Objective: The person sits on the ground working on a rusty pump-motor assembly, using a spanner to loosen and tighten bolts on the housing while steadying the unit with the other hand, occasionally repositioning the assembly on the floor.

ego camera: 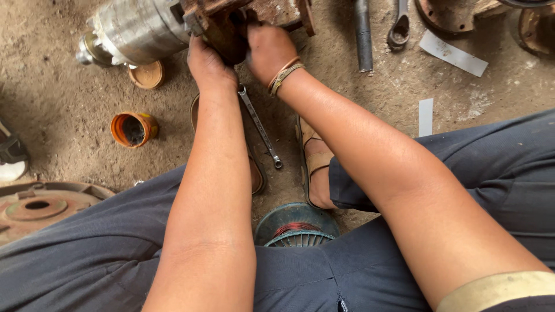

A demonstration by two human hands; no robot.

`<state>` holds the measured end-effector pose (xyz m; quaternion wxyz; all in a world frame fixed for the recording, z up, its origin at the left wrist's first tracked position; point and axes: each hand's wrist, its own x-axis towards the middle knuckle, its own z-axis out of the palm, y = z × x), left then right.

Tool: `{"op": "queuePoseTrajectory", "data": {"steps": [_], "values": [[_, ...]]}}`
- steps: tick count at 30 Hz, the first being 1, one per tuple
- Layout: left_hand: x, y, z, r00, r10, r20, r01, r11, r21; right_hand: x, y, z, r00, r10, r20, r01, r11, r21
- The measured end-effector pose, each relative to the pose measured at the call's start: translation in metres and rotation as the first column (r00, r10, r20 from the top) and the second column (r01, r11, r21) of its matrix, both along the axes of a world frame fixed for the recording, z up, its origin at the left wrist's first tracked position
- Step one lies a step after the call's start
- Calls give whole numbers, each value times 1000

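Both my hands are up on the rusty housing (pixel 243 23) at the top of my reach. My left hand (pixel 208 63) cups its lower edge, fingers curled under; my right hand (pixel 269 49) grips it from the right. The silver motor body (pixel 139 29) runs off leftward. A spanner (pixel 260 127) lies on the dirt floor (pixel 69 98) between my forearms, open ground either side.

- Rusty pump housing (pixel 231 26): brown, corroded cast metal w/ a flange at its right end, lying on its side on the dirt floor at the far edge of view; top cut off by frame.
- Silver motor body (pixel 139 29): cylindrical, dull grey metal, joined to housing's left side, axis tilted down-left, small shaft end at far left.
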<state>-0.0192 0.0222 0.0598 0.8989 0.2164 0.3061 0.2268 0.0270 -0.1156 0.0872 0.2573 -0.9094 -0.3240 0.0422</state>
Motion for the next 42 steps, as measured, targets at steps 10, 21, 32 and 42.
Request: {"op": "queuePoseTrajectory", "data": {"steps": [10, 21, 32, 42], "values": [[-3, 3, -4, 855, -186, 484, 233, 972, -40, 8, 40, 76, 279, -115, -953, 764, 628, 148], [-1, 2, -2, 997, 54, -49, -49, 995, 86, -15, -4, 16, 971, -183, -151, 219, 937, 274], [-5, 9, 0, 995, 16, -96, -11, 999, 52, -8, -10, -3, 985, -160, -63, 162, 986, 32], [-11, 14, -12, 995, -52, -85, 56, 997, 46, -9, -8, -22, 995, -92, 36, 92, 996, -4]]}}
